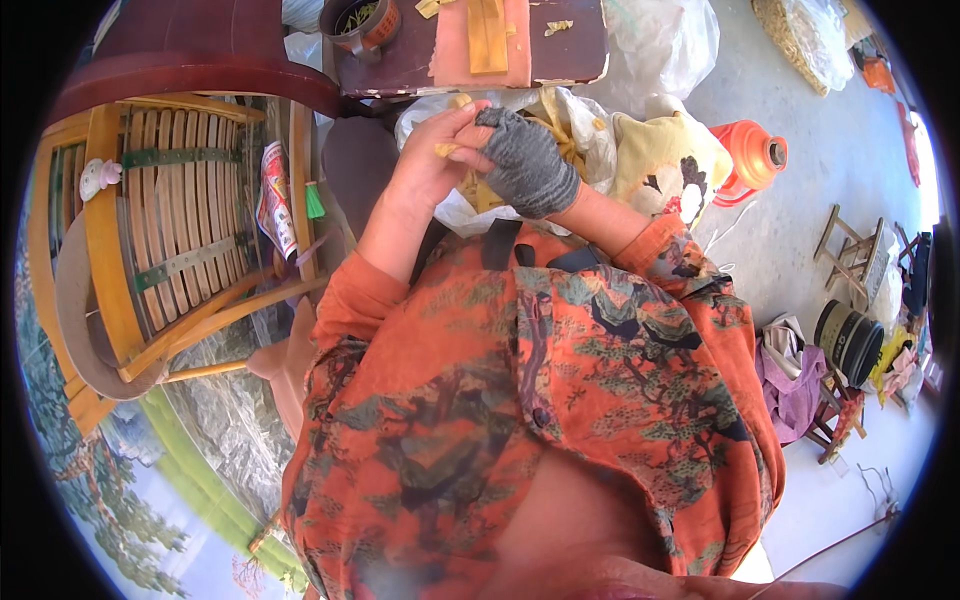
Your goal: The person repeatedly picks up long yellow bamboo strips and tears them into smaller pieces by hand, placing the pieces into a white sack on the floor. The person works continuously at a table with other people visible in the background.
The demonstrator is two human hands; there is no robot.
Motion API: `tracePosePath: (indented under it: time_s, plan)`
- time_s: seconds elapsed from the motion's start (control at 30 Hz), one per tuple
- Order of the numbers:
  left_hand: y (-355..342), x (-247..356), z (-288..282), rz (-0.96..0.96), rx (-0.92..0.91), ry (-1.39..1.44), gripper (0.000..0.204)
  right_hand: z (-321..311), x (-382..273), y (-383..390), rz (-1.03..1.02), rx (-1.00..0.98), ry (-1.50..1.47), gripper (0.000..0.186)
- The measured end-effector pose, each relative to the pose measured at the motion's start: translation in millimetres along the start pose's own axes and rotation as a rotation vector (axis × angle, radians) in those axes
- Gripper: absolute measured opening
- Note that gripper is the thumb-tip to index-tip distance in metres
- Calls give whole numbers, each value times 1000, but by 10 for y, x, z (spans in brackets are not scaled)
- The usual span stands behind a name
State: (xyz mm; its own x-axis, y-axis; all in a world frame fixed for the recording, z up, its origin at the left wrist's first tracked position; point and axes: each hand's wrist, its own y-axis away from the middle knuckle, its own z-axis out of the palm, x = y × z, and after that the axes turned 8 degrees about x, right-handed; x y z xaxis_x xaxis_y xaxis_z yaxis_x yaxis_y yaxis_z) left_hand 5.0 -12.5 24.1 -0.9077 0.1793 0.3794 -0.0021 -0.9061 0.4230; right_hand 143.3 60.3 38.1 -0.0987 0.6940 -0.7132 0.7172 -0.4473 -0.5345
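Pinching a yellow strip (447,150), left hand (440,160) fingers clamp it; gloved right hand (527,165) apparently grips beside: keep tension even.

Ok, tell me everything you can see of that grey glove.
The grey glove is a knitted, fingerless one worn on the right hand, covering palm and wrist while the fingers poke out bare. It sits above a white plastic bag, pressed against the bare left hand, both gripping a small yellow piece.

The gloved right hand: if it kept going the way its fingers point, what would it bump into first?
The right hand points toward the bare left hand, which it already touches over the white plastic bag; depth is unclear.
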Motion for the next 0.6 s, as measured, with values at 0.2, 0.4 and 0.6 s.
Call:
tracePosePath:
  time_s: [0.2, 0.4, 0.6]
  plan:
    - [-8, -192, 310, 126, 296, -370, 25, -153, -121, -246, 152, 137, 41, 23]
    - [63, -63, 307, 1141, 415, -1558, 24, -159, 25, -298, 541, 154, -230, 23]
    - [37, -5, 328, 1303, 304, -1456, 22, -116, 120, -289, 1022, -94, -846, 32]
